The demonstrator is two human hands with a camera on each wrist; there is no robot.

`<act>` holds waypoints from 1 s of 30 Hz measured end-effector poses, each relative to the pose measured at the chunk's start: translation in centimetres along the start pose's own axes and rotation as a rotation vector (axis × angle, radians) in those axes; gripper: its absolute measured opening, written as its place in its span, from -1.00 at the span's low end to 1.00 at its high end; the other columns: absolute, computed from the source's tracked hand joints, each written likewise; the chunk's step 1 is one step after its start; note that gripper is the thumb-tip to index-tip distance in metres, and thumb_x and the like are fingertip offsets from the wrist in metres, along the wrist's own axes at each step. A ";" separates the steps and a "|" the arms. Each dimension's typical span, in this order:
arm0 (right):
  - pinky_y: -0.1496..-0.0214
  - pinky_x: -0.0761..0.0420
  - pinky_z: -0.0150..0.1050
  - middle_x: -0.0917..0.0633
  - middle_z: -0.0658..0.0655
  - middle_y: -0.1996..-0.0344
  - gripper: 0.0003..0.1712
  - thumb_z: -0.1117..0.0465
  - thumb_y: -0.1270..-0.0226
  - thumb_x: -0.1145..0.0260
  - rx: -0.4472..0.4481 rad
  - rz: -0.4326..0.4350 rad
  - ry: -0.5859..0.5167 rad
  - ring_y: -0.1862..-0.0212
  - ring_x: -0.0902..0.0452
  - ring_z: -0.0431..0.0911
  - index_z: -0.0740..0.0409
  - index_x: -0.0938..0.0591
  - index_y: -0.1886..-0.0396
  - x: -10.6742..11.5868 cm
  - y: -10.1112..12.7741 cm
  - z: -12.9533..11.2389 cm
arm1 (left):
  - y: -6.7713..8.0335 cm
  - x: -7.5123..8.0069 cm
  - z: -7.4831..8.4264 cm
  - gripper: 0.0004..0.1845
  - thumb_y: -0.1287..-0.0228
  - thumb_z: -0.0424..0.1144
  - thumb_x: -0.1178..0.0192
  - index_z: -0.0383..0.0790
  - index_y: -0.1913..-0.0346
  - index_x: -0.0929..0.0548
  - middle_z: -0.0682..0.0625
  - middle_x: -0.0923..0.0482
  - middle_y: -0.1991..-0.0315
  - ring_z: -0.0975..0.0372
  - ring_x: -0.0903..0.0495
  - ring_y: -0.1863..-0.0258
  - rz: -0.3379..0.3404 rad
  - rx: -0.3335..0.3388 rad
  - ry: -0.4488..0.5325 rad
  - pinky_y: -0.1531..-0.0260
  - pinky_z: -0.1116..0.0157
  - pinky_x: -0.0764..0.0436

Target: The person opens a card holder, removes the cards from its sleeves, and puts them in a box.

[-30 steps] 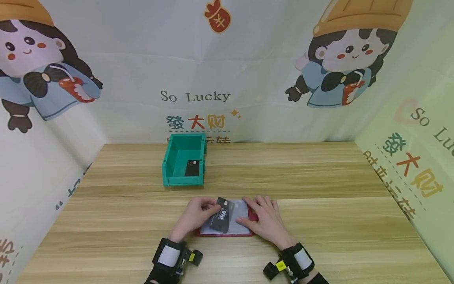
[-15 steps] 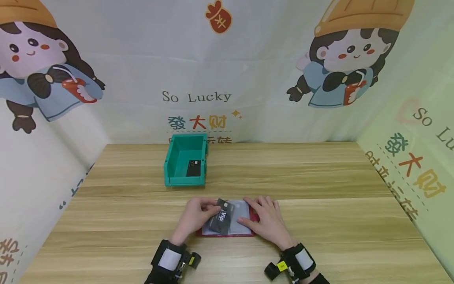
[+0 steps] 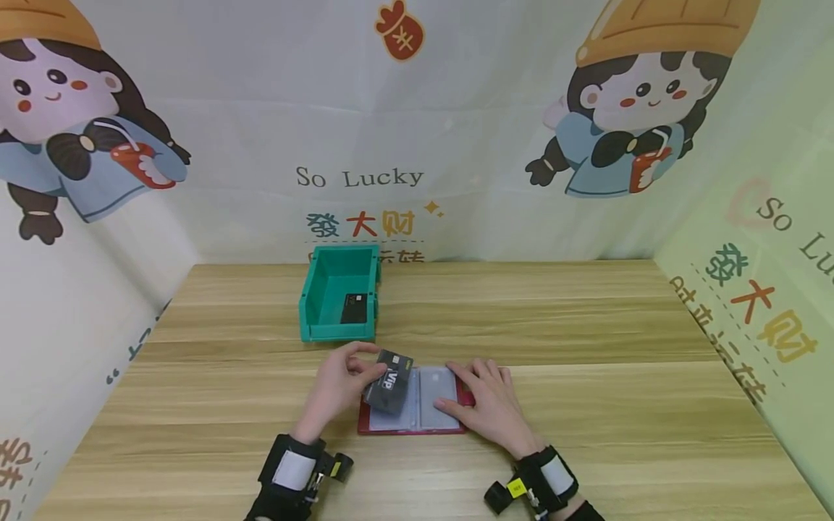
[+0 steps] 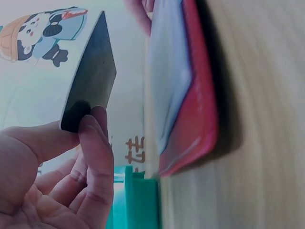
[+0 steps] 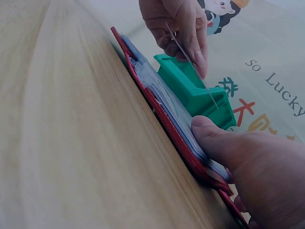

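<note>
My left hand [image 3: 342, 380] pinches a dark grey card [image 3: 391, 387] with "Vip" printed on it, between thumb and fingers at its left edge. In the left wrist view the card [image 4: 93, 71] is tilted up, raised off the pages. Under it lies an open card holder [image 3: 436, 387] with a red cover and clear plastic sleeves, flat on the table. Across its right-hand page rests my right hand [image 3: 489, 405], fingers spread toward the far edge. The right wrist view shows the thumb [image 5: 205, 129] pressing on the sleeves.
Beyond the holder, back left, stands a teal plastic bin [image 3: 335, 271], its low front facing me. A black card [image 3: 354, 309] lies inside it. The wooden table [image 3: 586, 347] ends at a printed cloth backdrop [image 3: 482, 145].
My left hand has lifted the card off the middle of the holder and moved it left and slightly away, uncovering the sleeves and centre fold. My right hand stays in place.
</note>
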State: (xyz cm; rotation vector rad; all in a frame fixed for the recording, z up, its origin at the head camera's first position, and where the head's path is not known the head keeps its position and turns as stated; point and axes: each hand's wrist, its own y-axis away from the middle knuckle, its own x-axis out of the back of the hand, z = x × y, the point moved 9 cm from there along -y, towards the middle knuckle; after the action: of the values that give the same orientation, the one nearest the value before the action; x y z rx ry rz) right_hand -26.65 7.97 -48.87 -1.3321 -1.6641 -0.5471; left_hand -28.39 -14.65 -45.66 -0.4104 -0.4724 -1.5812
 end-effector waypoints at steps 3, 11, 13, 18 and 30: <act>0.05 -0.12 -0.17 -0.52 0.00 0.24 -0.22 -0.27 -0.16 -0.43 0.004 0.005 0.001 0.13 -0.27 -0.10 0.02 -0.59 -0.30 0.1 0.0 -0.1 | -0.4 1.1 0.2 -0.62 -0.29 -0.32 -0.35 -0.35 -0.14 -0.59 -0.14 -0.72 0.47 0.26 -0.51 0.54 0.019 -0.021 0.000 0.56 0.39 -0.38; 0.06 -0.13 -0.18 -0.50 -0.02 0.28 -0.23 -0.25 -0.17 -0.43 0.035 0.025 0.007 0.16 -0.26 -0.12 0.04 -0.59 -0.29 0.2 0.1 -0.2 | -2.0 4.8 1.3 -0.75 -0.29 -0.33 -0.35 -0.39 0.06 -0.62 -0.15 -0.67 0.54 0.34 -0.43 0.64 0.127 -0.095 -0.027 0.62 0.40 -0.31; 0.06 -0.12 -0.19 -0.50 -0.02 0.28 -0.23 -0.26 -0.17 -0.42 0.033 0.022 0.006 0.15 -0.25 -0.12 0.03 -0.59 -0.30 0.2 0.1 -0.2 | -2.4 5.6 1.5 -0.79 -0.30 -0.32 -0.35 -0.40 0.11 -0.64 -0.17 -0.67 0.53 0.34 -0.42 0.65 0.145 -0.111 -0.037 0.63 0.41 -0.32; 0.07 -0.10 -0.19 -0.50 -0.02 0.28 -0.23 -0.26 -0.17 -0.43 0.031 0.020 0.005 0.15 -0.26 -0.12 0.03 -0.59 -0.30 0.2 0.1 -0.1 | -3.5 6.9 1.9 -0.80 -0.33 -0.28 -0.32 -0.40 0.15 -0.69 -0.23 -0.71 0.44 0.32 -0.50 0.60 0.175 -0.121 -0.086 0.60 0.42 -0.39; 0.05 -0.12 -0.17 -0.52 0.00 0.24 -0.21 -0.28 -0.18 -0.41 0.018 0.002 0.010 0.12 -0.27 -0.09 0.02 -0.58 -0.32 0.0 0.0 0.0 | -6.0 8.7 2.3 -0.78 -0.46 -0.37 -0.13 -0.43 -0.02 -0.66 -0.24 -0.62 0.30 0.23 -0.48 0.46 0.146 -0.048 -0.148 0.49 0.36 -0.41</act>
State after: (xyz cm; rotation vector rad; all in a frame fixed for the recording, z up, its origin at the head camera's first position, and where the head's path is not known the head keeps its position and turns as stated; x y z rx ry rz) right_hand -26.69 7.98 -48.92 -1.3164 -1.6557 -0.5355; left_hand -34.99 -20.51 -39.43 -0.5888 -0.5071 -1.4291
